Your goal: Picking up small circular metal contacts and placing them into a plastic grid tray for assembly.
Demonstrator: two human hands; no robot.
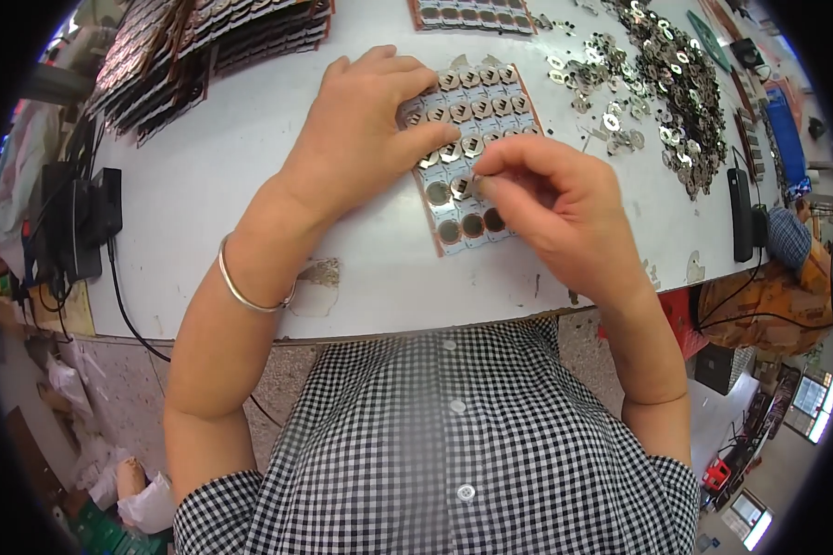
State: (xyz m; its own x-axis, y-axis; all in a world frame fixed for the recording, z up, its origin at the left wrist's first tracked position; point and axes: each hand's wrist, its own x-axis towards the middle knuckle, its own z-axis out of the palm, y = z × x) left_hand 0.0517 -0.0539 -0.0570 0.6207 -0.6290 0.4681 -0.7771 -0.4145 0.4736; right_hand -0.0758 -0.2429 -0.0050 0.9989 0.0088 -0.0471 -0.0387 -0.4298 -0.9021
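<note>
A panel of small circuit boards (pixel 431 218) lies on the table before me, with rows of shiny metal clips (pixel 473 146) on its far part. Its nearest row shows bare round dark pads (pixel 473 225). My left hand (pixel 366 129) rests over the panel's left edge, fingers apart, thumb lying across a row of clips. My right hand (pixel 569 199) is closed in a pinch over the right part of the panel, thumb and forefinger on a small metal clip (pixel 478 184) that they mostly hide. Beside these fingertips sits another clip (pixel 461 189) on the panel.
Loose metal clips (pixel 680 102) lie heaped at the right. Stacked panels (pixel 171 60) stand at the far left, and another panel (pixel 472 17) lies at the far edge. A black adapter with a cable (pixel 107 203) is at left; a long black object (pixel 739 215) lies at right.
</note>
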